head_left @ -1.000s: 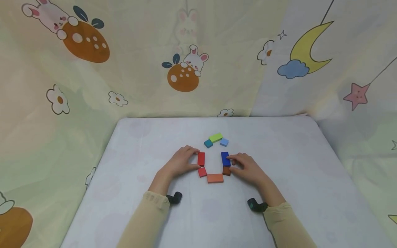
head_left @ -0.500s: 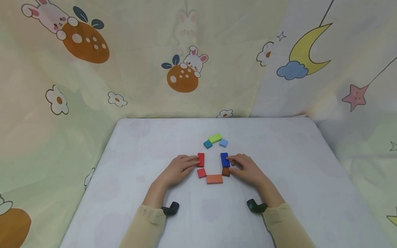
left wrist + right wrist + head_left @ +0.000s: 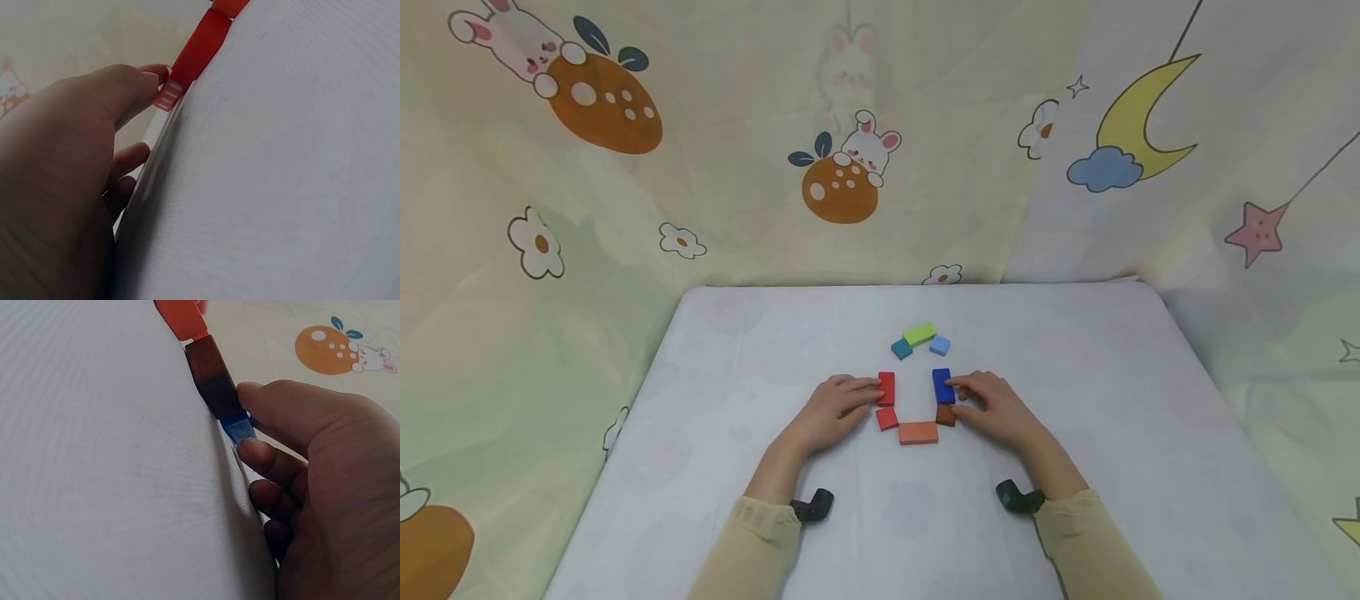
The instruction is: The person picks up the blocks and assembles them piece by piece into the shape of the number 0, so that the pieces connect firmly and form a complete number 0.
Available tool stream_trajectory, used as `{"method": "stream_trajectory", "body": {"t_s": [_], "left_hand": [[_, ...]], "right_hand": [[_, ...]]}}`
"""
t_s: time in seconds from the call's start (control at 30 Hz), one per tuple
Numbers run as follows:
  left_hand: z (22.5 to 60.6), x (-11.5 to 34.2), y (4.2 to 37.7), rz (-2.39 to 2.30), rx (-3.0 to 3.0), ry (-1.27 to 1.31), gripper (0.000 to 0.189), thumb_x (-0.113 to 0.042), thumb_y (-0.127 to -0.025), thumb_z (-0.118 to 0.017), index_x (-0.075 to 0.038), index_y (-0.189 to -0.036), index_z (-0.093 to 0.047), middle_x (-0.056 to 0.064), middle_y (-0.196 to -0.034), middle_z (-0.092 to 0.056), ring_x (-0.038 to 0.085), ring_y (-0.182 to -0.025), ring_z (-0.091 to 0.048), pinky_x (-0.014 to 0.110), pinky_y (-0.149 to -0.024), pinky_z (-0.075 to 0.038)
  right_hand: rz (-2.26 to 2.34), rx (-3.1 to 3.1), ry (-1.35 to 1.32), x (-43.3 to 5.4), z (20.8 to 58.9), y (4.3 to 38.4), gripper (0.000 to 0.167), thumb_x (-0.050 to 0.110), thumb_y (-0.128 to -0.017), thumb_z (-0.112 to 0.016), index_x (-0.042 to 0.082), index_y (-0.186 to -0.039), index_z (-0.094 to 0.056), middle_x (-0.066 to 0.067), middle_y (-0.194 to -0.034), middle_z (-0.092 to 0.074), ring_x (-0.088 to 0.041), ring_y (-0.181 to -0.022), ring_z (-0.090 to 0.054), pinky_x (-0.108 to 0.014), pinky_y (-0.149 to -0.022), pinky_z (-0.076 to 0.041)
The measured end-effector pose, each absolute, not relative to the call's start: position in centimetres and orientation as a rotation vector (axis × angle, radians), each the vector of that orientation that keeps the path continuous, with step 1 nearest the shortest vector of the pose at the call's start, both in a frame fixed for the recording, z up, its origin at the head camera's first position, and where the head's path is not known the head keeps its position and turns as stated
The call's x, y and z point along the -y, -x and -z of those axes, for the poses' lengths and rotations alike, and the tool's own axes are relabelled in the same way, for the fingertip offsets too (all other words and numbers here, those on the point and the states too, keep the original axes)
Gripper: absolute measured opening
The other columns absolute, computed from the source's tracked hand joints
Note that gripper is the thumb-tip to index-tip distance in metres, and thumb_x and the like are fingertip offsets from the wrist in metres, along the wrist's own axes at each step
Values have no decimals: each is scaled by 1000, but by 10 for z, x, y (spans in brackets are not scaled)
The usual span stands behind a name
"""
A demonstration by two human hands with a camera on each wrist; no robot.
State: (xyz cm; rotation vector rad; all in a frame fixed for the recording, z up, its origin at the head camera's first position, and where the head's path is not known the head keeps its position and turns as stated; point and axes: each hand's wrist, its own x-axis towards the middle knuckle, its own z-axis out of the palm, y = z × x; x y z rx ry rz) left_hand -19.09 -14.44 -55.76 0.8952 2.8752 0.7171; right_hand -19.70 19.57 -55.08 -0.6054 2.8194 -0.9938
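My left hand [image 3: 829, 412] lies on the table with fingers stretched out, fingertips at the outer side of an upright-pointing red oblong block [image 3: 887, 389]. Just below that block sits a small red block [image 3: 887, 418]. Across from it, my right hand [image 3: 997, 408] has its index fingertip at a dark blue oblong block [image 3: 943, 386] and its thumb at a small brown block [image 3: 946, 415]. In the right wrist view the brown block [image 3: 209, 369] meets the blue block [image 3: 240, 428], with the other fingers loosely bent. An orange oblong block [image 3: 918, 432] joins both sides at the bottom.
Farther back, a lime green block [image 3: 919, 335] lies slanted between a teal block [image 3: 902, 348] and a light blue block [image 3: 940, 345]. A white cloth covers the table [image 3: 737, 333]. Patterned fabric [image 3: 730, 150] rises behind it.
The left hand has swung from thumb and fingers at the red blocks' ends to fingertips along the red oblong's side. That block has shifted slightly toward the small red one. Right hand stays put.
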Motion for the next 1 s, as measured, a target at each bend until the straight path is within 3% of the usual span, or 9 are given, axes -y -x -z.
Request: {"method": "stream_trajectory", "body": {"t_s": [0.33, 0.57, 1.0], "left_hand": [[560, 144, 192, -694, -2880, -996, 37, -45, -95, -61, -49, -132, -58, -12, -147, -48, 17, -137, -40, 48, -113, -34], [555, 141, 189, -685, -2879, -977, 29, -44, -93, -65, -45, -122, -68, -10, -145, -49, 19, -138, -38, 48, -114, -33], [558, 141, 188, -727, -2863, -932, 30, -50, -92, -65, -49, -122, -66, -12, -145, -48, 16, -137, -37, 48, -114, -32]], "right_hand": [[993, -2822, 643, -196, 548, 198, 42, 36, -90, -71, 29, -130, -60, 9, -100, -56, -13, -98, -48, -41, -92, -42], [1022, -2830, 699, -195, 544, 196, 42, 36, -90, -71, 25, -129, -62, 7, -98, -58, -13, -95, -48, -41, -90, -41], [1038, -2785, 572, -194, 542, 195, 39, 37, -93, -68, 29, -130, -61, 8, -103, -59, -14, -99, -51, -41, -93, -44]]}}
